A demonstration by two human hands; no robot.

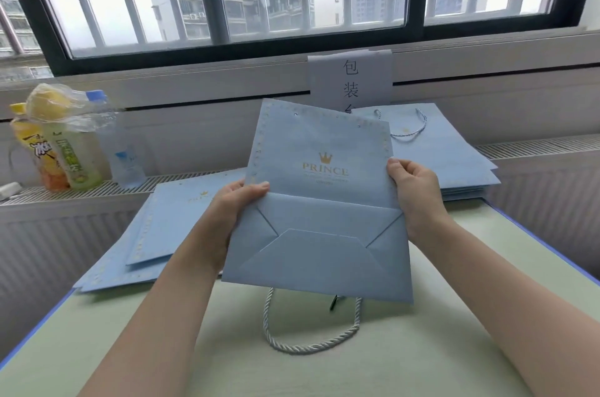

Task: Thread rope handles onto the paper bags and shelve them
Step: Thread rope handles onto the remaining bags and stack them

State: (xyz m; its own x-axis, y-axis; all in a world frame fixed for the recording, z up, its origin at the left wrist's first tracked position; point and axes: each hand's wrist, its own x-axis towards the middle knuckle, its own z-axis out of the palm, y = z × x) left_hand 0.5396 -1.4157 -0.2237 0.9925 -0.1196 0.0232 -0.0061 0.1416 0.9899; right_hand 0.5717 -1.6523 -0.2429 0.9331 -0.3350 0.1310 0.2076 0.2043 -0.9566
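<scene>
A flat light-blue paper bag with a gold crown and "PRINCE" print is held up over the table, folded bottom flap toward me. My left hand grips its left edge and my right hand grips its right edge. Punched holes show near the bag's top rim, with no rope in them. A pale twisted rope handle lies looped on the table just under the bag. A stack of bags without handles lies to the left. A stack with rope handles lies at the back right.
The table is pale green with a blue edge. Several drink bottles stand on the radiator ledge at the left. A paper sign with printed characters hangs under the window, behind the bag.
</scene>
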